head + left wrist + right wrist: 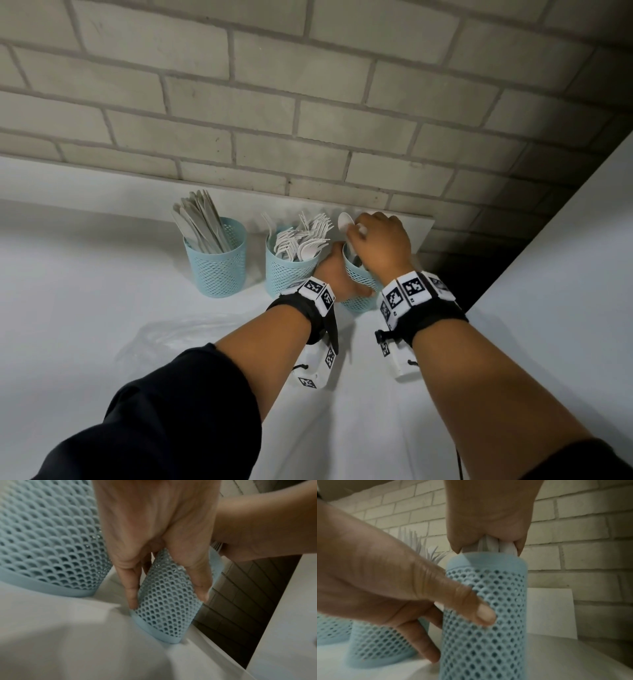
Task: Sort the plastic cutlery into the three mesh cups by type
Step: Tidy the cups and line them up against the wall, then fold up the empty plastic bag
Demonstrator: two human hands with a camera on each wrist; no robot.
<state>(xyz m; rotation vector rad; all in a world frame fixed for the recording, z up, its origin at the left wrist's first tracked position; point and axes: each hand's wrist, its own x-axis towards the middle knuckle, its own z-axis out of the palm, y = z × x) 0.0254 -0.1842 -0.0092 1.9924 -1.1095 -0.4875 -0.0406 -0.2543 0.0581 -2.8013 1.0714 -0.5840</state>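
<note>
Three light-blue mesh cups stand in a row by the brick wall. The left cup (219,265) holds white knives, the middle cup (287,270) holds white forks (301,236). My left hand (337,274) grips the right cup (358,303) (164,601) (484,615), thumb on its front and fingers round its left side. My right hand (380,240) grips a bundle of white spoons (344,221) (489,546) right over that cup's rim, handles going down into it.
The white table (102,291) runs to the brick wall (308,102). A crumpled clear plastic bag (171,337) lies left of my left forearm. A white panel (565,274) rises on the right, with a dark gap behind the right cup.
</note>
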